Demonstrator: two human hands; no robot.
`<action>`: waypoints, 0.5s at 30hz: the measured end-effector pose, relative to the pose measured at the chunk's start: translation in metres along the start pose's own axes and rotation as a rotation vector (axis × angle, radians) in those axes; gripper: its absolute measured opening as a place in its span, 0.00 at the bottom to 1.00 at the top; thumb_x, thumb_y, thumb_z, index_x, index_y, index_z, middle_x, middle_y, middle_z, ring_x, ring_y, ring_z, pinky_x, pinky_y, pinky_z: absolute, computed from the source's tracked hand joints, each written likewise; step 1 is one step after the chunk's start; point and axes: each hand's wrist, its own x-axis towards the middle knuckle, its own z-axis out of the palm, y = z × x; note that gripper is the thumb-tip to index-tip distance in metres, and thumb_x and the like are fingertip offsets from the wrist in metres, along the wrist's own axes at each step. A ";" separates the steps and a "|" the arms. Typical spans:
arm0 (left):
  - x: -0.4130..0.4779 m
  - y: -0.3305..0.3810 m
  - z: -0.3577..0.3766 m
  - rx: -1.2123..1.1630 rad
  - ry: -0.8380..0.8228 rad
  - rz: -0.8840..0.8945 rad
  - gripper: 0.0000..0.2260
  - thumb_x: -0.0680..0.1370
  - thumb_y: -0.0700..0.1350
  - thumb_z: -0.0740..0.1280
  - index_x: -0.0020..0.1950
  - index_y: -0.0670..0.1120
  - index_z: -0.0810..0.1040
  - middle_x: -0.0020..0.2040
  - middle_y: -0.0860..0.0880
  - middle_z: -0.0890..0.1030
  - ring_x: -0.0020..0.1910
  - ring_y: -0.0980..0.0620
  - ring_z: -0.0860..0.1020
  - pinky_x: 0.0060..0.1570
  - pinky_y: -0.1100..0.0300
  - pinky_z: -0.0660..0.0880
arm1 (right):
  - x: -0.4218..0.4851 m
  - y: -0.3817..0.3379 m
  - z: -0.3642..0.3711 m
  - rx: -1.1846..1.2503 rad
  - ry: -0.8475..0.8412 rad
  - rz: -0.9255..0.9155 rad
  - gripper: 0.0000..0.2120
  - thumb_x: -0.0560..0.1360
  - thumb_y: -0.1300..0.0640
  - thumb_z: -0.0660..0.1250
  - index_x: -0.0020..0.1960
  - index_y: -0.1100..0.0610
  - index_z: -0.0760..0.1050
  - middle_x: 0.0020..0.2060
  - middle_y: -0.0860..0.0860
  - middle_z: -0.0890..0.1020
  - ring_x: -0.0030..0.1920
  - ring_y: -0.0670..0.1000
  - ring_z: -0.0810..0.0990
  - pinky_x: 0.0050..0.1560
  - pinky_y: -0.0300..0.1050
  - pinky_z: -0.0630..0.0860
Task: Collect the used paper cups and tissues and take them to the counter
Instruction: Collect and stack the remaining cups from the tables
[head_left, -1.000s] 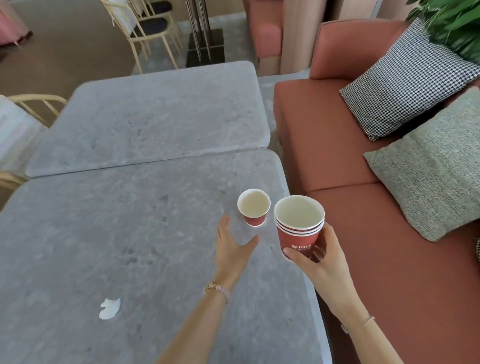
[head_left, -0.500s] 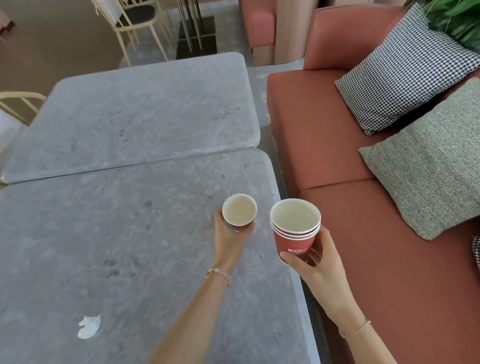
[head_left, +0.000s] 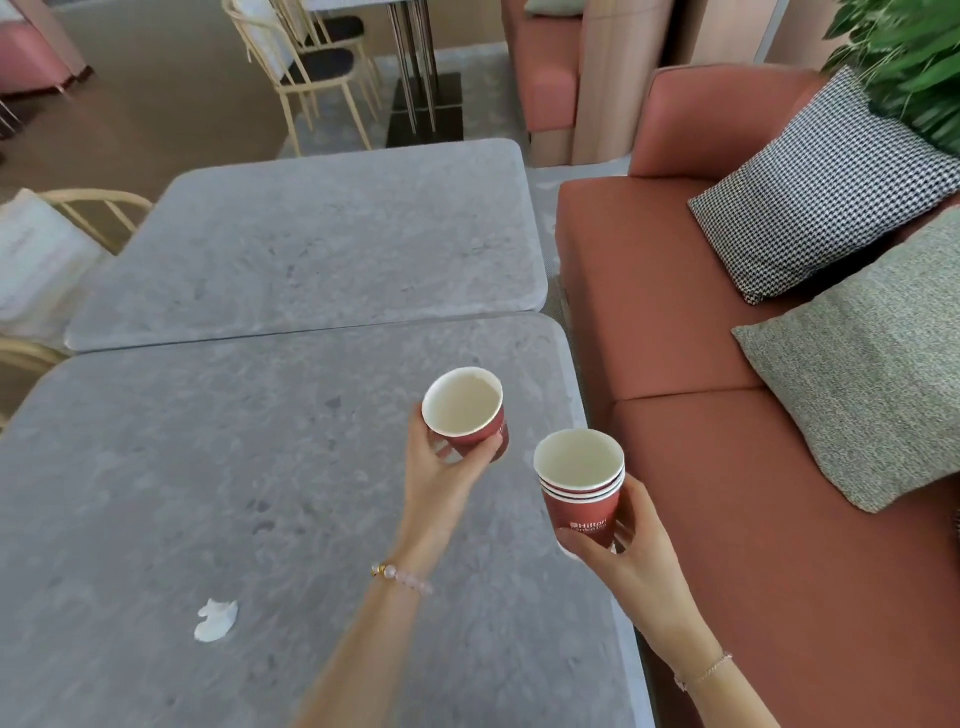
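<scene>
My left hand (head_left: 441, 475) grips a single red paper cup (head_left: 465, 413), lifted off the grey stone table (head_left: 208, 493) and tilted slightly toward me, its pale inside showing. Just to its right, my right hand (head_left: 628, 566) holds a stack of three nested red paper cups (head_left: 582, 480) upright above the table's right edge. The two cup rims are apart by a small gap. A crumpled white tissue (head_left: 215, 619) lies on the table at the lower left, well away from both hands.
A second grey table (head_left: 322, 244) butts against the far side. A terracotta sofa (head_left: 649, 291) with a checked cushion (head_left: 826, 187) and a grey-green cushion (head_left: 872, 358) runs along the right. Wooden chairs (head_left: 306, 62) stand beyond, another chair (head_left: 67, 228) at the left.
My left hand reached the lone cup, closed round it and lifted it off the table toward the stack. My right hand kept the stack nearly still.
</scene>
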 end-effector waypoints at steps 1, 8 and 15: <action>-0.004 0.009 -0.006 -0.015 -0.008 0.013 0.26 0.68 0.36 0.76 0.59 0.55 0.71 0.57 0.55 0.79 0.52 0.63 0.79 0.44 0.71 0.74 | -0.004 0.000 0.003 -0.007 -0.014 -0.004 0.31 0.66 0.58 0.77 0.60 0.38 0.68 0.55 0.37 0.78 0.55 0.36 0.77 0.47 0.27 0.74; -0.030 0.060 -0.047 -0.053 -0.081 0.088 0.25 0.66 0.31 0.75 0.56 0.51 0.72 0.51 0.55 0.80 0.46 0.65 0.80 0.40 0.72 0.74 | -0.024 -0.002 0.034 -0.057 -0.082 -0.020 0.31 0.66 0.60 0.77 0.63 0.45 0.69 0.56 0.42 0.79 0.55 0.43 0.78 0.52 0.35 0.75; -0.048 0.080 -0.092 -0.093 -0.142 0.094 0.24 0.65 0.32 0.75 0.57 0.47 0.74 0.52 0.51 0.81 0.47 0.63 0.80 0.42 0.70 0.75 | -0.045 -0.021 0.085 -0.116 -0.089 -0.107 0.31 0.65 0.60 0.78 0.59 0.40 0.67 0.55 0.37 0.77 0.54 0.36 0.76 0.49 0.28 0.74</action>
